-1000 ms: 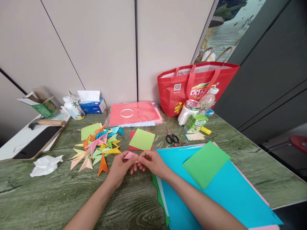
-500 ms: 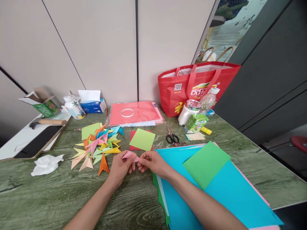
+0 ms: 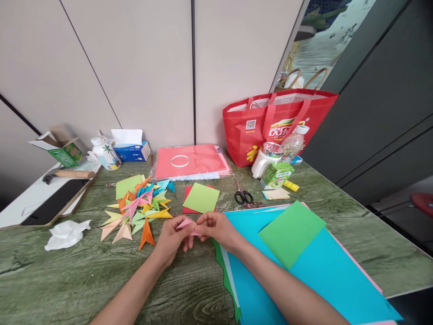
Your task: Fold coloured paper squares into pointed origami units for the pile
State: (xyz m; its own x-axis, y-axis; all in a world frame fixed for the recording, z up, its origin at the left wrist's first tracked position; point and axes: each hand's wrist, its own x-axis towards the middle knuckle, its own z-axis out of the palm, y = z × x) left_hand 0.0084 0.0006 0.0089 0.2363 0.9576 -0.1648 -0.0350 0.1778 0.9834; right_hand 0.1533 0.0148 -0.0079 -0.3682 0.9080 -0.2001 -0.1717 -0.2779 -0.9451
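Observation:
Between my two hands is a small piece of folded pink paper (image 3: 184, 223), held just above the table. My left hand (image 3: 172, 237) pinches its left part between thumb and fingers. My right hand (image 3: 216, 229) grips the right end, with thumb and forefinger closed on it. Fingers cover much of the paper's lower edge. To the left lies a heap of folded paper pieces (image 3: 142, 205) in orange, pink, yellow, green and blue. Behind my hands, a light green square sheet (image 3: 202, 197) rests on a red sheet (image 3: 189, 207).
Large blue sheets (image 3: 324, 280) with a green square (image 3: 292, 234) on top lie under my right forearm. Scissors (image 3: 242, 195), a white mug (image 3: 265, 161) and a red bag (image 3: 243, 135) stand behind. Left are a crumpled tissue (image 3: 66, 234), a phone (image 3: 56, 201) and a hammer (image 3: 72, 174).
My fingers have shifted closer together on the pink paper. My right thumb now overlaps more of it, and less of the paper shows.

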